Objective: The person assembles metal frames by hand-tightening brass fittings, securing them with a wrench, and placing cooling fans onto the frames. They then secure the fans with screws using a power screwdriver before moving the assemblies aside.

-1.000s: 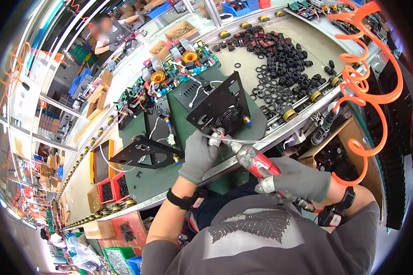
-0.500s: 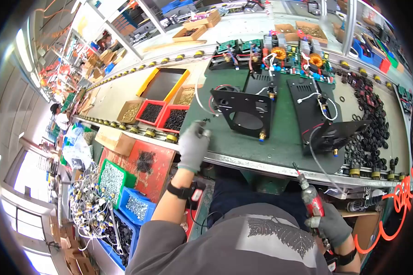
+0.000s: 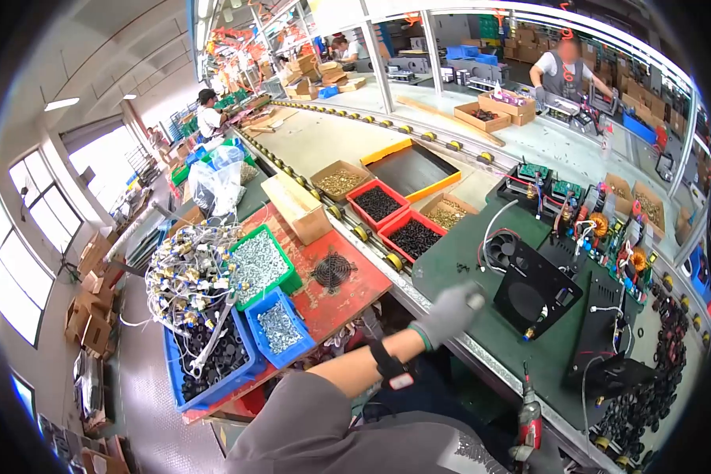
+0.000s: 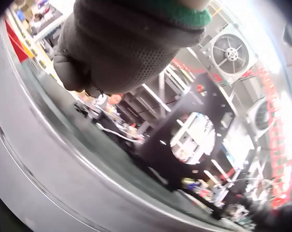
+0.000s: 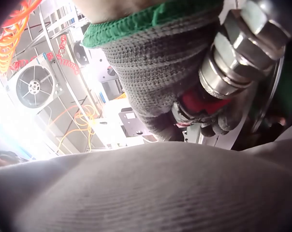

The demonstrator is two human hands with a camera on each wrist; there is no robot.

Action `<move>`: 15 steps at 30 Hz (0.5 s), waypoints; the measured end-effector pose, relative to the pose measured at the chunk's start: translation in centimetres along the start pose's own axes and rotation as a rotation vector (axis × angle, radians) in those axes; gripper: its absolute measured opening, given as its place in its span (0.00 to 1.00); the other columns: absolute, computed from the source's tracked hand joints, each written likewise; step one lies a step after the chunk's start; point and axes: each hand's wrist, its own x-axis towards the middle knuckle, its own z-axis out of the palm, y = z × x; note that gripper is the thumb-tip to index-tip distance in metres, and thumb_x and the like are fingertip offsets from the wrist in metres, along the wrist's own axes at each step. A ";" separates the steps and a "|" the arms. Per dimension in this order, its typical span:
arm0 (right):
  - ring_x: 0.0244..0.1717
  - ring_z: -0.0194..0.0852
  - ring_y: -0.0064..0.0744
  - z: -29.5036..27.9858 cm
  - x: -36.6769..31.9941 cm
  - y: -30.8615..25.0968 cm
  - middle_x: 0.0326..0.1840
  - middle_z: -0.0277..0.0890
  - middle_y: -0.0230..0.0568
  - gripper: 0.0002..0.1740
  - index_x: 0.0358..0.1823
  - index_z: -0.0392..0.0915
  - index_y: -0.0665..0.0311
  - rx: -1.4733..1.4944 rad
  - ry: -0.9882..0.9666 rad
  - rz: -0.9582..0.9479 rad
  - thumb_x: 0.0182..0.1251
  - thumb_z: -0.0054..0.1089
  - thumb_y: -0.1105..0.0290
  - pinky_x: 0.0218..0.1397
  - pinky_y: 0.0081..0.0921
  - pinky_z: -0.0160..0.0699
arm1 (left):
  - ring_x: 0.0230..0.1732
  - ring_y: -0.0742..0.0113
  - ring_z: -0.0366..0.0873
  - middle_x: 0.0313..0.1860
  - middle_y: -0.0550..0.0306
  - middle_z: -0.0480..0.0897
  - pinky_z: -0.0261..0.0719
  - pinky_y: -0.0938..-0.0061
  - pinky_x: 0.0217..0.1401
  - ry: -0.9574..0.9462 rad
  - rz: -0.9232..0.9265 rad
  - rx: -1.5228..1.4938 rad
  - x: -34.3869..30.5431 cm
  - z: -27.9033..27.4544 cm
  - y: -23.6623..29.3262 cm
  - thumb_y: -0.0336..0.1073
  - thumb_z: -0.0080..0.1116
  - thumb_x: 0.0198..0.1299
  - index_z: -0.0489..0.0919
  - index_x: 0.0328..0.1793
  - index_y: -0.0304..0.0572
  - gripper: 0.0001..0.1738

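Red driver (image 3: 532, 430) is wrapped tight in my right hand (image 5: 153, 72) by the worktop's (image 3: 433, 272) near edge; best keep it off that black panel (image 3: 547, 280). Left hand (image 3: 450, 316): can't tell its grip.

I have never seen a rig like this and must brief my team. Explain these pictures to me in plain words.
There is no robot here: a person does the work by hand. One picture looks forward and down from that person's head; the other two are taken from the wrists.

The grey-gloved right hand grips a red-and-silver hand tool with a slim bit. The grey-gloved left hand is near the edge of a flat dark-green work surface; whether it holds anything is hard to tell.

On that surface stands a black, flat panel with a large round opening. Beside the surface sit two red plastic bins of small black parts.
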 end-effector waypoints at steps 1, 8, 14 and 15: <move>0.51 0.69 0.21 -0.3 0.3 0.4 0.58 0.72 0.32 0.44 0.77 0.60 0.65 0.027 -0.016 0.010 0.56 0.64 0.80 0.51 0.18 0.68 | 0.36 0.55 0.83 0.38 0.47 0.83 0.82 0.64 0.38 -0.168 -0.209 -0.262 -0.7 0.1 2.6 0.41 0.55 0.71 0.77 0.57 0.36 0.17; 0.31 0.65 0.15 -1.4 0.7 1.5 0.44 0.73 0.26 0.41 0.75 0.62 0.62 -0.051 -0.032 -0.023 0.57 0.65 0.76 0.30 0.13 0.60 | 0.29 0.76 0.81 0.39 0.59 0.82 0.78 0.82 0.24 -0.596 -0.579 -0.851 -2.8 5.1 8.8 0.43 0.52 0.74 0.76 0.56 0.38 0.16; 0.25 0.60 0.13 -2.1 -0.4 2.7 0.33 0.69 0.22 0.36 0.68 0.69 0.62 -0.091 0.063 0.012 0.56 0.70 0.69 0.26 0.14 0.56 | 0.29 0.77 0.82 0.41 0.58 0.83 0.76 0.84 0.23 -0.680 -0.584 -0.841 -3.3 6.5 10.1 0.46 0.51 0.75 0.78 0.51 0.40 0.16; 0.27 0.62 0.14 -2.0 -0.6 2.6 0.34 0.69 0.23 0.35 0.66 0.70 0.63 -0.090 0.056 -0.004 0.56 0.70 0.69 0.28 0.15 0.58 | 0.29 0.77 0.82 0.41 0.58 0.83 0.76 0.84 0.23 -0.690 -0.581 -0.838 -3.3 6.7 9.9 0.46 0.51 0.75 0.78 0.51 0.40 0.16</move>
